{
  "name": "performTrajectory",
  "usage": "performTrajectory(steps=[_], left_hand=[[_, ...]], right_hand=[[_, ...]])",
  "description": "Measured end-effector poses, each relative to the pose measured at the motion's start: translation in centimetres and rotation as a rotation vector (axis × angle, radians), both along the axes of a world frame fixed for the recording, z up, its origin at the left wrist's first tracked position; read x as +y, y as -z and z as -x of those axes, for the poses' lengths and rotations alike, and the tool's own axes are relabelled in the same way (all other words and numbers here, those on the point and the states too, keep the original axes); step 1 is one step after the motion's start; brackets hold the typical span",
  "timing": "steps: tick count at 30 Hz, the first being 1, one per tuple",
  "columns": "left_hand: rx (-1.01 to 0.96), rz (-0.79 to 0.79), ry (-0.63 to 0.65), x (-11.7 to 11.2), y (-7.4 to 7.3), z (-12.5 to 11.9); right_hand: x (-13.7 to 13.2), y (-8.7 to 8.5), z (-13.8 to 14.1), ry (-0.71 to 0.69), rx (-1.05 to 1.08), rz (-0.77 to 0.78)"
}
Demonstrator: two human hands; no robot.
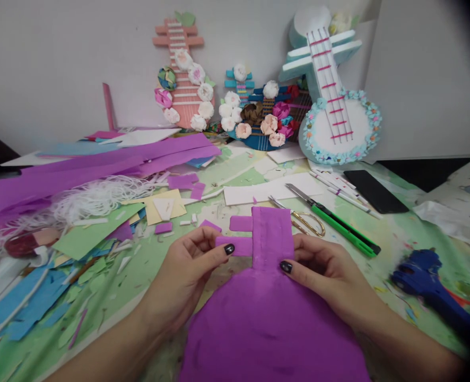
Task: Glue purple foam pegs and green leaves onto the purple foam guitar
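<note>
A purple paper-covered model lute (275, 318) with a wide round body and a short neck (272, 233) is in front of me. Two short purple pegs stick out from the left side of its neck. My left hand (193, 270) pinches the lower peg (235, 246) between thumb and fingers, its end against the neck. Just above it, the upper peg (241, 223) is free of my fingers. My right hand (326, 270) grips the neck's right edge, thumb on the front and fingers behind. The bottom of the body runs out of view.
Right of the neck lie gold-handled scissors (309, 220), a green utility knife (334, 223), a black phone (375, 191) and a blue glue gun (429, 286). Purple paper strips (119, 159), white string (99, 196) and scraps cover the left. Decorated model lutes (338, 106) lean at the back.
</note>
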State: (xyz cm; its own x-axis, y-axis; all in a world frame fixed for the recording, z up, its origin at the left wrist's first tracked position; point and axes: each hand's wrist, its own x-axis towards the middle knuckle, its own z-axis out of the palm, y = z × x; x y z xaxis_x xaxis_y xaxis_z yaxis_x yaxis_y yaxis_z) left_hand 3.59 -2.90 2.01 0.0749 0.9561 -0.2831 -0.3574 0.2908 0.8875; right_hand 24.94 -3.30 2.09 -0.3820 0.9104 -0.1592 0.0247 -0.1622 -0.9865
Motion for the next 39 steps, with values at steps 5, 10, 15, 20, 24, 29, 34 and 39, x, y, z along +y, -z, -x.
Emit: performTrajectory(steps=[5, 10, 15, 20, 24, 29, 34, 39], left_hand=[[-0.017, 0.027, 0.000, -0.07, 0.04, -0.07], [-0.032, 0.035, 0.013, 0.02, 0.14, -0.09], [-0.029, 0.038, 0.017, 0.00, 0.02, -0.02], [-0.020, 0.038, 0.017, 0.06, -0.19, -0.04], [-0.010, 0.015, 0.018, 0.23, -0.13, -0.04], [-0.016, 0.029, 0.020, 0.17, -0.16, -0.09], [-0.024, 0.035, 0.007, 0.13, -0.19, -0.12], [-0.019, 0.037, -0.004, 0.19, -0.05, -0.10]], right_hand=[[0.07, 0.20, -0.03, 0.001, 0.002, -0.003], [0.06, 0.36, -0.12, 0.000, -0.010, 0.000], [0.01, 0.46, -0.23, 0.008, -0.025, -0.002], [0.04, 0.42, -0.09, 0.010, -0.034, -0.006], [0.05, 0.41, -0.05, 0.008, -0.026, 0.004], [0.08, 0.44, -0.01, 0.009, -0.022, 0.013], [0.01, 0.30, 0.02, 0.011, -0.023, 0.016], [-0.01, 0.40, 0.05, 0.016, -0.042, 0.006]])
